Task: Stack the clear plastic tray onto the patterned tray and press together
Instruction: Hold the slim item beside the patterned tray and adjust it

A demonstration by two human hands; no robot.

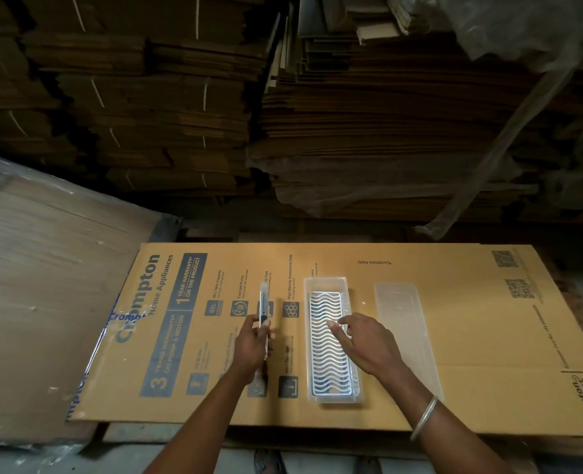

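Just below the middle of the frame, the fingers (pixel 335 327) of the right hand (pixel 368 343) are spread and laid lightly on the white, wavy-slotted patterned tray (pixel 329 364), which sits inside a shallow clear plastic holder (pixel 326 283). To the left of it, the left hand (pixel 252 347) is closed around a thin clear plastic tray (pixel 263 302), held upright on its edge so that only its narrow rim is seen; the thumb and fingers are pinched on its lower half. Whether the fingertips behind it are curled cannot be told. A metal bangle (pixel 425 417) is worn on the right wrist. A second long clear plastic tray (pixel 399 319) lies flat to the right of the patterned one, just beside it and apart from both hands. All of this rests on a flattened brown printed cardboard carton (pixel 454 336), with stacked flat cartons (pixel 180 97) filling the upper frame.

The stacking is judged not yet done: the held tray is clear of the patterned tray, so laying it flat, aligning it and pressing remain.
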